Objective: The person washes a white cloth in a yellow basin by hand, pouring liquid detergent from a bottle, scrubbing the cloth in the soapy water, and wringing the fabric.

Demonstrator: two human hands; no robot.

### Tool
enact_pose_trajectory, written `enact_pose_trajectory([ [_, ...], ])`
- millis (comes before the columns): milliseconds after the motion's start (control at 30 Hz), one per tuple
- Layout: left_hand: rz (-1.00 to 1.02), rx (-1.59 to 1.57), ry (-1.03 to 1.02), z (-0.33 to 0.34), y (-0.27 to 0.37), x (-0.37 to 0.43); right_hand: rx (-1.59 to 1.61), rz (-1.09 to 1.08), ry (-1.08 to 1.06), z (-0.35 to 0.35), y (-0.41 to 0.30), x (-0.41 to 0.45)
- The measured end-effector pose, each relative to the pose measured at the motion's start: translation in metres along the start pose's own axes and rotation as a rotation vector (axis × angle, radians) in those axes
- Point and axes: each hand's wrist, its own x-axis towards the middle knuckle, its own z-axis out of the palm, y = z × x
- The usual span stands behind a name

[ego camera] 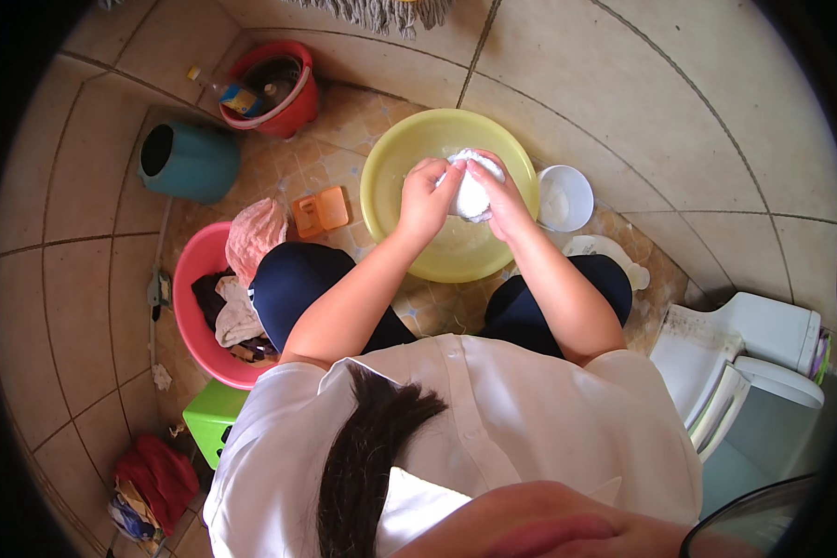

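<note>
Between both hands is a bunched white cloth [472, 193], held above a yellow plastic basin [376, 216]. My left hand [424, 190] grips its left side, thumb pressed on top. From the other side my right hand [500, 192] holds the same cloth, and the two thumbs come close together near its upper part. Shallow, pale liquid seems to cover the basin's bottom. To the right of the basin stands a white plastic tub [566, 198] with whitish contents. An orange soap box [321, 211] lies opened on the tiled floor to the left.
A pink basin [190, 307] with garments is beside my left knee, a pink mesh cloth [257, 234] over its rim. Farther back are a teal container [202, 162] and a red bucket [305, 104] with a bottle. A green stool [213, 411] and a white washing machine [697, 349] flank me.
</note>
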Motion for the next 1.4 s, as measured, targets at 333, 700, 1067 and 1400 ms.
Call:
enact_pose_trajectory([
  [333,-0.365,-0.431,0.002,0.009,-0.017,-0.002,0.163,0.097,0.139,0.001,0.004,-0.002],
  [700,-0.709,-0.941,-0.173,-0.002,0.013,0.004,0.16,-0.008,0.22,-0.002,-0.002,0.004],
  [1067,-0.645,-0.734,0.126,0.003,-0.003,0.0,-0.775,-0.561,-0.071,0.021,-0.015,-0.025],
  [1400,-0.466,-0.638,0.23,0.011,0.001,-0.016,-0.852,-0.573,0.022,0.03,-0.009,-0.028],
])
